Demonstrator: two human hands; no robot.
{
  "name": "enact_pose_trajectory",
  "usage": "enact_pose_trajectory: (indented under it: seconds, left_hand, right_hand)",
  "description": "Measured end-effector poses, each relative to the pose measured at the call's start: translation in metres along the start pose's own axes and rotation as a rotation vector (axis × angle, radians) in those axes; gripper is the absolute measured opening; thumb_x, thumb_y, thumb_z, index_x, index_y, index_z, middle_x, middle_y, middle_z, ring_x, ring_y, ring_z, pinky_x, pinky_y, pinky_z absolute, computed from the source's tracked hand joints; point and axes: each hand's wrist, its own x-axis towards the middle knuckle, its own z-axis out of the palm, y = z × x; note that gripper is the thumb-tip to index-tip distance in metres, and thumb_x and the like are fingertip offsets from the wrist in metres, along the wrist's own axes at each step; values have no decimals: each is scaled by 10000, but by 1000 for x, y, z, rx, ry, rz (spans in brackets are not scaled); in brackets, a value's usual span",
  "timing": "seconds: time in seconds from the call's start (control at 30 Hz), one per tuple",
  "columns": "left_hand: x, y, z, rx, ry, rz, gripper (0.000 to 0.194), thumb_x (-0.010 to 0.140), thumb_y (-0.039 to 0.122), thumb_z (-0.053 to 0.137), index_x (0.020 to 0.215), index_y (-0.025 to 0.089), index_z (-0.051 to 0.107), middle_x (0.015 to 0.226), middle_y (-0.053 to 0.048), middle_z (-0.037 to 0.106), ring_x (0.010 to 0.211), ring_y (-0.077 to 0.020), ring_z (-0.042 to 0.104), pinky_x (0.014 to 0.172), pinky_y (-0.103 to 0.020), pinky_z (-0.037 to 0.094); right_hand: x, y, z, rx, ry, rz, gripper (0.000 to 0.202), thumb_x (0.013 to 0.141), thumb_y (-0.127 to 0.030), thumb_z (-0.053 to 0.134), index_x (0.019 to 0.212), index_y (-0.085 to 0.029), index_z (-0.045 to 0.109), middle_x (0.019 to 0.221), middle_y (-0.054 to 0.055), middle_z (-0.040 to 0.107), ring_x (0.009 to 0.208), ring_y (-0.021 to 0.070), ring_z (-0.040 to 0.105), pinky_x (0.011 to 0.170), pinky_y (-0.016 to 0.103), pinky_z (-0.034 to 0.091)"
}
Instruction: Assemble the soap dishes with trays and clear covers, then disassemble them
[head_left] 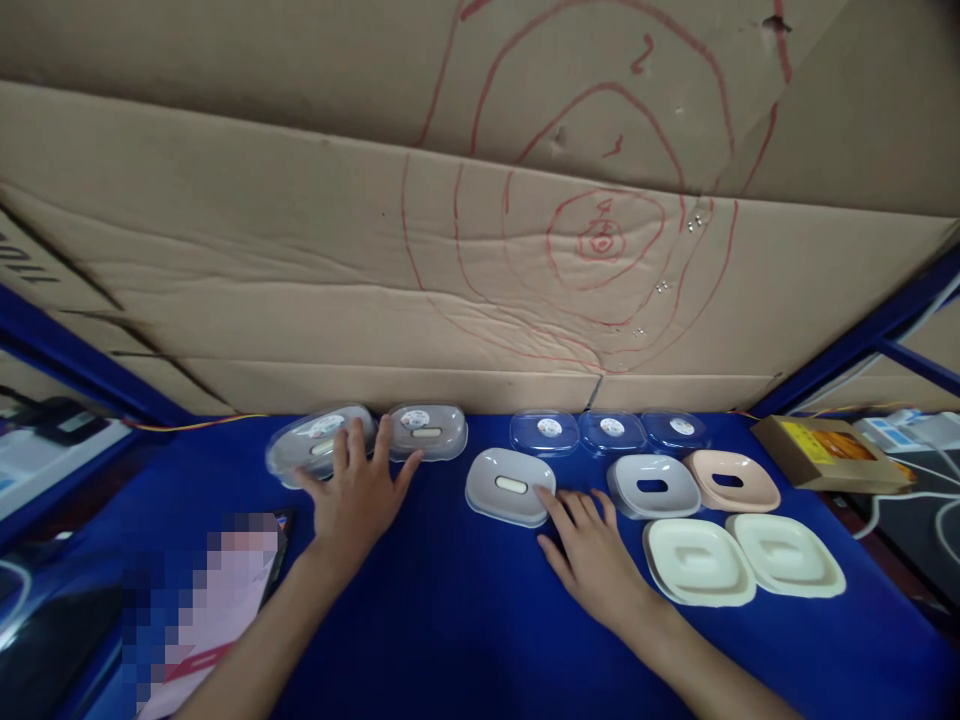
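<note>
My left hand (356, 495) is open with its fingers spread. Its fingertips lie on or just over a grey soap dish under a clear lid (300, 450) with a round sticker; contact is hard to tell. To the right of those fingers sits a second lidded grey soap dish (442, 433). Nearer the middle, an unlidded grey soap dish (487, 480) shows a pale oval piece in its centre. My right hand (589, 545) is open, fingers stretched out, the index fingertip at that dish's right edge.
Three clear lids (611, 440) with stickers line the back. To the right lie a grey tray (626, 485) and a peach tray (761, 490) with slots, and two cream trays (694, 585). A cardboard box (817, 465) stands at far right; a cardboard panel (300, 250) rises behind.
</note>
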Motion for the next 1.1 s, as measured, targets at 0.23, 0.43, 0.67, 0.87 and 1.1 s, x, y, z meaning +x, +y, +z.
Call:
enact_pose_trajectory:
  seconds: [0.23, 0.43, 0.67, 0.87, 1.1]
  left_hand:
    - [0, 4, -12, 41, -17, 29, 642, 1130, 536, 348, 1602, 133, 509, 1496, -315, 576, 1405, -507, 511, 1072, -867, 365]
    - [-2, 5, -8, 101, -18, 62, 703, 1122, 576, 330, 1617, 102, 484, 1447, -334, 583, 1368, -530, 517, 1050, -846, 392]
    - [-12, 19, -13, -155, -1, 260, 675, 1133, 564, 335, 1599, 99, 485, 1585, -302, 504, 1459, -464, 508, 1161, -702, 415]
    - [-52, 52, -21, -307, -156, 880, 702, 1065, 575, 597, 1675, 293, 394, 1690, -164, 462, 1535, -385, 460, 1236, -596, 368]
    - [-65, 55, -27, -270, -265, 755, 572, 1048, 453, 670, 1563, 243, 536, 1503, -141, 639, 1371, -391, 596, 1185, -630, 400]
  right_hand:
    - [1, 1, 1, -7, -2, -11, 546, 1075, -256, 555, 1611, -202, 470, 1381, 153, 679, 1257, 328, 615, 1141, 568, 411]
    - [-1, 4, 2, 7, -6, -19, 531, 1090, -258, 526, 1614, -202, 460, 1396, 156, 671, 1265, 324, 601, 1150, 566, 400]
    - [1, 4, -1, 67, -29, -42, 540, 1096, -245, 524, 1630, -211, 447, 1417, 155, 667, 1298, 319, 599, 1162, 561, 398]
    - [3, 1, -4, 156, -73, -75, 629, 1102, -159, 449, 1709, -239, 307, 1545, 138, 621, 1447, 288, 536, 1226, 551, 338]
    - [4, 0, -9, 184, -75, -95, 584, 1099, -202, 492, 1671, -233, 379, 1586, 139, 599, 1474, 290, 529, 1242, 564, 321]
